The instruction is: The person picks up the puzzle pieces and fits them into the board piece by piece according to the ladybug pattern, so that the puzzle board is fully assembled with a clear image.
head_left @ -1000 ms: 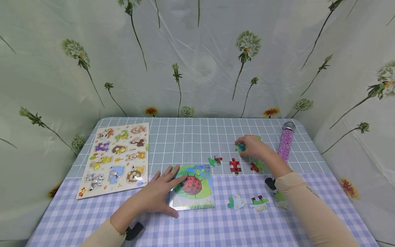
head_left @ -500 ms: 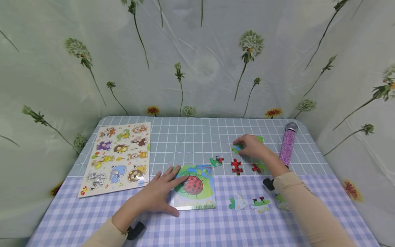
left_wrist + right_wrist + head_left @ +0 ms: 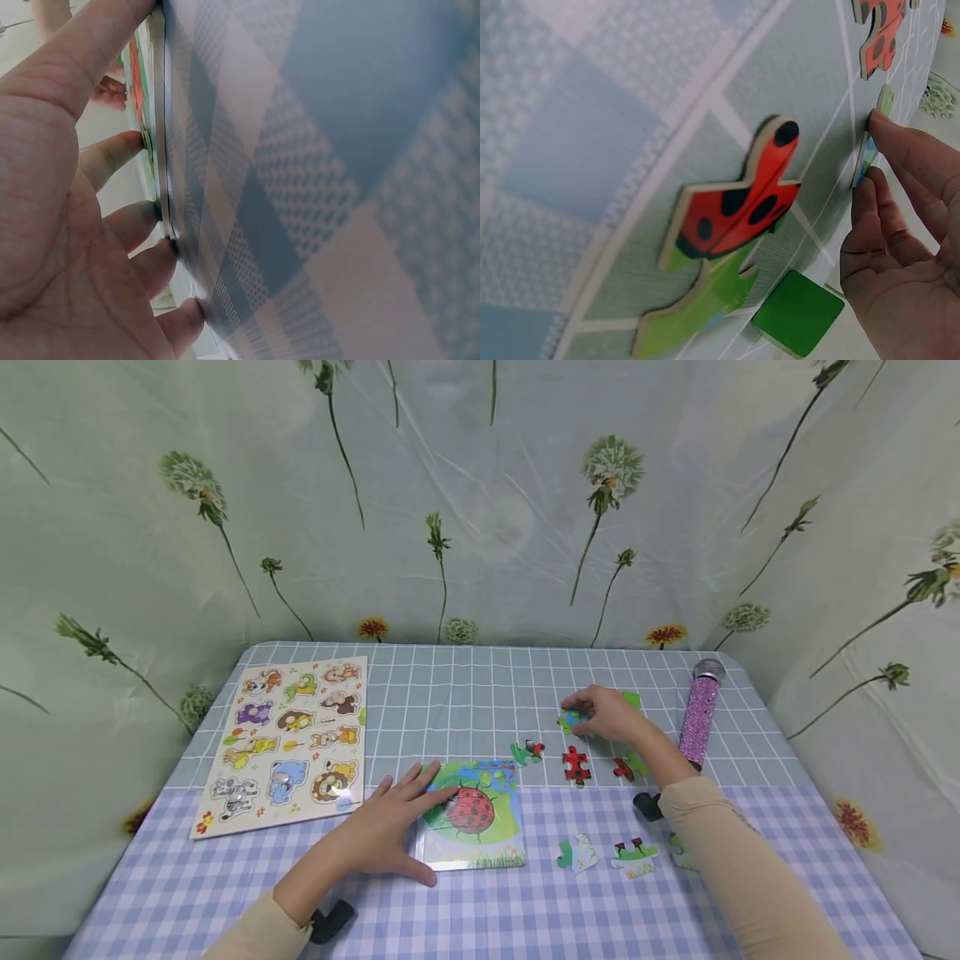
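Observation:
On the ladybug picture board [image 3: 480, 835] and the cloth to its left rests my left hand [image 3: 382, 831], fingers spread. The left wrist view has its fingertips along the board's edge and on the cloth. Farther back on the right, my right hand [image 3: 611, 714] pinches a blue and green jigsaw piece [image 3: 570, 720] between thumb and fingers, low over the grey cloth. Nearest to it lie a red jigsaw piece [image 3: 576, 766], a red and green piece [image 3: 731, 217] and a green, red and black piece [image 3: 527, 752]. A plain green piece [image 3: 799, 313] is partly behind the hand in the head view.
An animal puzzle board [image 3: 281, 743] lies at the left. At the right is a glittery purple microphone [image 3: 699, 714]. Pale edge pieces [image 3: 577, 853] lie in front, one partly hidden by the right sleeve. A dandelion-print curtain [image 3: 495, 527] hangs behind the table.
My right hand has moved a little to the left with the blue and green jigsaw piece. The left hand keeps its place on the ladybug picture board.

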A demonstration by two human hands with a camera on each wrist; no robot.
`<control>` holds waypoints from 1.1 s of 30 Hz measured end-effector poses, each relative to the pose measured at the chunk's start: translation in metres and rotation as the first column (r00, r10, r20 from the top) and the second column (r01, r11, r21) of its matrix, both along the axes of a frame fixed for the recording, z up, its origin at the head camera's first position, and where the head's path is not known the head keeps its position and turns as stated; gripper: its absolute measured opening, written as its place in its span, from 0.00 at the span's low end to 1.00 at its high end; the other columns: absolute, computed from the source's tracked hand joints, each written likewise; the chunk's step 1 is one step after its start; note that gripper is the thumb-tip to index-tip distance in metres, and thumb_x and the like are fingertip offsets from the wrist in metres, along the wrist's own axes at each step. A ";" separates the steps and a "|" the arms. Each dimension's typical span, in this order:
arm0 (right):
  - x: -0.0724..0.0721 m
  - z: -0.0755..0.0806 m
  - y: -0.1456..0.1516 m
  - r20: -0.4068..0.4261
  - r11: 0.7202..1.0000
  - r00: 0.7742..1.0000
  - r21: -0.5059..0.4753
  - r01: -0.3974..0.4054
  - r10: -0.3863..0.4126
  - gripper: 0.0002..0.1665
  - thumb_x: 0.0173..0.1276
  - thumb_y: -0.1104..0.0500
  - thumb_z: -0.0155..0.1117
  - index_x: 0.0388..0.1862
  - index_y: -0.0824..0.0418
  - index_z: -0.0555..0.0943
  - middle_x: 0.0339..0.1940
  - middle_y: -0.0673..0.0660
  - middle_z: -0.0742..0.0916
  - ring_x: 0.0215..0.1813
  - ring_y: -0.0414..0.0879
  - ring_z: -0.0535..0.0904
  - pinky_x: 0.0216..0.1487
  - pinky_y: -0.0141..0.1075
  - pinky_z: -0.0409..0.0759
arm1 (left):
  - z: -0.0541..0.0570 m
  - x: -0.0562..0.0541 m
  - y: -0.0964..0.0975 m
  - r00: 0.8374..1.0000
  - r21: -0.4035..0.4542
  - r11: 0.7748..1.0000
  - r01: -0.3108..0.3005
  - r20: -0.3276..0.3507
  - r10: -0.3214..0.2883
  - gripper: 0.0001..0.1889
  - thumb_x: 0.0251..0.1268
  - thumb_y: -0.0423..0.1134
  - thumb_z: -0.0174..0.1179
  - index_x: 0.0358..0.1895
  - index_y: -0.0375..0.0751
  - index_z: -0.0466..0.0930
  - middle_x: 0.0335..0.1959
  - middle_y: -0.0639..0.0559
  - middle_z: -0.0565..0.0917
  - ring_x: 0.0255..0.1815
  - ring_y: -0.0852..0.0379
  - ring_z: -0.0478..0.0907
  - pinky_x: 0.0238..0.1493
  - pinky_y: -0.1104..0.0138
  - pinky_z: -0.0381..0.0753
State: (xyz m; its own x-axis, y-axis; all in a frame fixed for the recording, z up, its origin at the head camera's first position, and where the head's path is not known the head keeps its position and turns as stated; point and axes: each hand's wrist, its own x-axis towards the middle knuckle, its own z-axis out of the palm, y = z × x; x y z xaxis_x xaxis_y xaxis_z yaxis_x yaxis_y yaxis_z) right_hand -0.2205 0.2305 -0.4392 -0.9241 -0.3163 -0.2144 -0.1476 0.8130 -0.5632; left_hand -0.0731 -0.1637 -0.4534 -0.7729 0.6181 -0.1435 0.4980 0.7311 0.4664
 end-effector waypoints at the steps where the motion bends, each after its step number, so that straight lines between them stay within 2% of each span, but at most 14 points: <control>1: 0.000 0.000 0.000 -0.002 1.000 1.000 0.003 -0.001 0.001 0.28 0.66 0.67 0.78 0.65 0.66 0.85 0.64 0.67 0.88 0.68 0.65 0.82 0.73 0.59 0.79 | 0.001 0.000 0.000 1.000 0.001 1.000 -0.001 0.000 0.001 0.62 0.41 0.70 0.83 0.84 0.56 0.66 0.90 0.38 0.53 0.89 0.28 0.50 0.78 0.22 0.55; 8: -0.001 -0.002 -0.001 -0.013 1.000 1.000 0.027 0.006 -0.005 0.27 0.68 0.65 0.78 0.66 0.65 0.85 0.63 0.66 0.89 0.68 0.63 0.83 0.73 0.57 0.80 | 0.004 0.000 0.001 1.000 0.005 1.000 0.000 0.008 0.000 0.63 0.40 0.70 0.83 0.84 0.54 0.65 0.90 0.38 0.53 0.88 0.28 0.51 0.77 0.21 0.54; 20: 0.001 -0.002 0.000 -0.036 0.999 0.999 0.043 -0.021 0.022 0.26 0.68 0.64 0.77 0.65 0.66 0.86 0.62 0.65 0.90 0.65 0.60 0.84 0.71 0.56 0.82 | 0.002 0.001 0.001 0.999 0.011 1.000 -0.017 0.034 0.016 0.63 0.40 0.68 0.84 0.84 0.55 0.65 0.90 0.39 0.53 0.89 0.29 0.49 0.80 0.23 0.52; 33: 0.013 -0.001 0.000 -0.076 0.999 0.996 -0.013 -0.044 0.043 0.27 0.66 0.62 0.78 0.64 0.64 0.86 0.60 0.63 0.90 0.61 0.58 0.85 0.66 0.54 0.85 | -0.001 -0.001 0.000 0.999 -0.001 1.000 -0.015 0.035 0.015 0.63 0.40 0.69 0.83 0.85 0.57 0.64 0.90 0.41 0.51 0.90 0.30 0.48 0.81 0.24 0.52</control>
State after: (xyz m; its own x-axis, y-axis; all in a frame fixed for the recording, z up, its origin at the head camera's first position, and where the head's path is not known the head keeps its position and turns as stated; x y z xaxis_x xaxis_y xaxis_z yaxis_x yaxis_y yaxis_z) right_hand -0.2076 0.2303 -0.4402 -0.9229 -0.3590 -0.1391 -0.2252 0.7965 -0.5611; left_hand -0.0737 -0.1638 -0.4547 -0.7767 0.6062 -0.1708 0.4703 0.7387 0.4829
